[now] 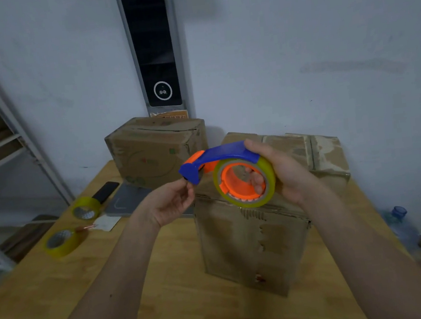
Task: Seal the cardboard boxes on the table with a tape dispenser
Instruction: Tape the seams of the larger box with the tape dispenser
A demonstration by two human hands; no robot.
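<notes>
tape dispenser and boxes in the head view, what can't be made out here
- Tape dispenser: its cutter end is covered by the left hand; whether tape is pulled out cannot be told.
- Near box: its top seam is hidden by the dispenser and right hand.
- Far box: print is blurred.

Box [158,149] print — seemingly illegible

Both forearms reach up from the lower frame toward centre. Left hand [172,203]: palm up, thumb and fingers pinched together. Right hand [282,174]: curled in a grip, fingers hooked inward, thumb on top.
</notes>
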